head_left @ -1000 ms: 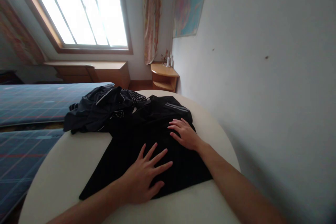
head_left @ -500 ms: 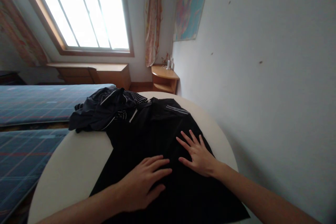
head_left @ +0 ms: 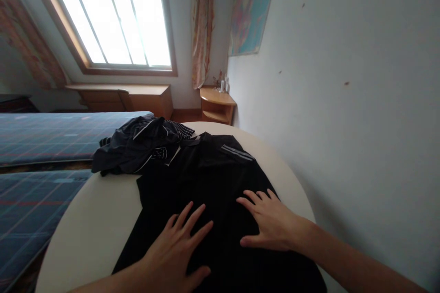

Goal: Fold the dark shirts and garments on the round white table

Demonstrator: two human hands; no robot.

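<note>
A black short-sleeved shirt (head_left: 206, 183) with light stripes on its right shoulder lies spread over the round white table (head_left: 89, 219). Its lower part runs past the bottom of the view. My left hand (head_left: 175, 249) rests on the left side of the cloth, fingers spread and thumb apart. On the right side of the shirt, my right hand (head_left: 270, 219) lies with fingers spread and slightly bent. Neither hand grips the fabric. Beyond the shirt's collar is a crumpled pile of dark clothes (head_left: 127, 146) with white piping and striped parts.
Beds with blue plaid covers (head_left: 51, 132) stand to the left of the table. A white wall (head_left: 360, 146) rises close on the right. Behind are a small corner shelf (head_left: 217, 97), a wooden desk (head_left: 147, 94) and a bright window (head_left: 117, 18).
My right hand has slid toward me along the shirt. My left hand has shifted left and nearer, its fingers now spread wider. The shirt's left sleeve looks flatter.
</note>
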